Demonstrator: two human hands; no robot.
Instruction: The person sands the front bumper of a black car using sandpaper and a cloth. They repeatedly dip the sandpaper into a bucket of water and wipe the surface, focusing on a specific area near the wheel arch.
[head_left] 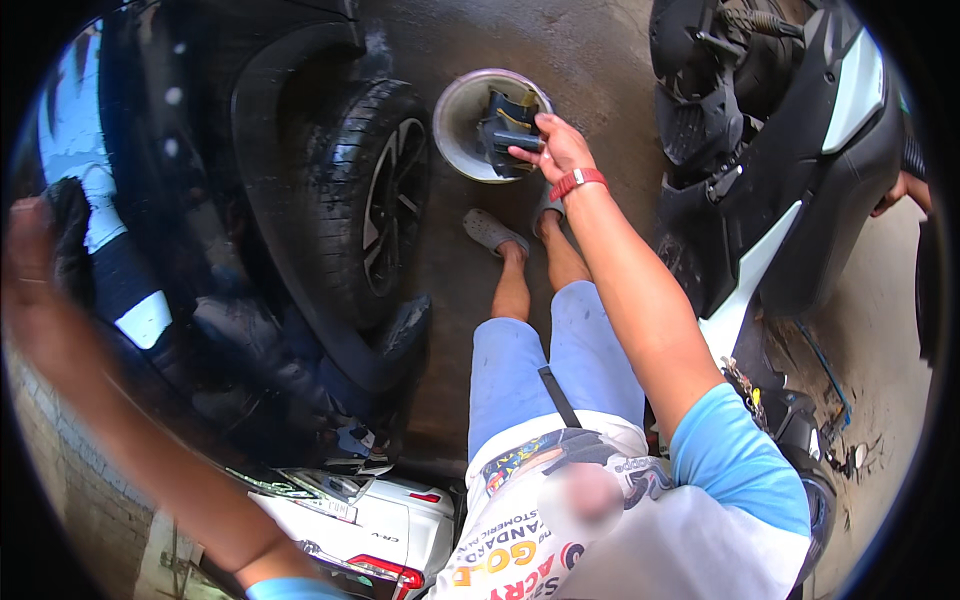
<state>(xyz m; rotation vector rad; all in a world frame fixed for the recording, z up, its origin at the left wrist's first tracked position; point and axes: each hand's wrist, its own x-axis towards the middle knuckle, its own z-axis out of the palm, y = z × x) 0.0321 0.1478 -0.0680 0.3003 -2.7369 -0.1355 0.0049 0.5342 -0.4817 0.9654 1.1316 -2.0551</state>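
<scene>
My left hand [30, 240], smeared by motion, is at the far left against the dark, glossy body of a car [190, 250]. It presses a dark, fuzzy-looking cloth or sponge [68, 230] to the panel. My right hand [563, 148], with a red wristband, is over the right side of a round, pale-rimmed bucket [462, 165]. Its fingers close on a dark cylindrical thing [515, 141] whose kind I cannot make out. Dark material with a yellowish stripe [514, 112] lies within the bucket's outline beside it.
The car's front wheel [378, 200] stands left of my feet in grey clogs [490, 232]. A black and white motorcycle [800, 180] stands at the right, with another person's hand [900, 192] beyond it. A white car [400, 515] is at the lower left. The floor [590, 50] looks wet.
</scene>
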